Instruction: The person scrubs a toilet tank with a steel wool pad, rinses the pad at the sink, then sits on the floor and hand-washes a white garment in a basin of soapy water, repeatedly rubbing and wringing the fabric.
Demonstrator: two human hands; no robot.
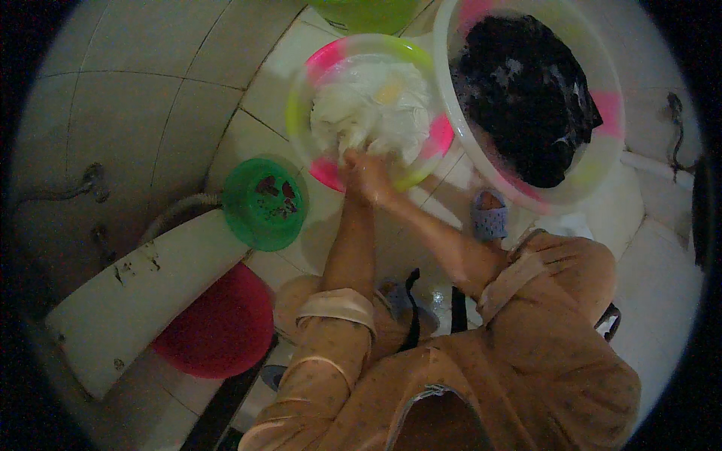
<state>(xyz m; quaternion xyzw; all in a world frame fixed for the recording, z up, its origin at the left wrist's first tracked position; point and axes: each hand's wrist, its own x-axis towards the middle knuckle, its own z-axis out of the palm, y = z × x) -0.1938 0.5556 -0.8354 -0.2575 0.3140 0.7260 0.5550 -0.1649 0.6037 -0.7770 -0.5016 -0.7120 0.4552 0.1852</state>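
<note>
A wet white cloth lies heaped in a round plastic basin patterned in white, pink and yellow-green. My left hand and my right hand meet over the basin's near rim. Between them they grip a bunched end of the cloth, and the rest spreads away inside the basin. The hands overlap, so most of the fingers are hidden. Right of it stands a larger tub in similar colours, holding a soaked black cloth with whitish suds on it.
A green plastic bowl with dark scraps inside sits left of my arms, beside a white panel. Under the panel is a red basin. A lime-green container stands beyond the cloth basin. My slippered foot rests near the large tub.
</note>
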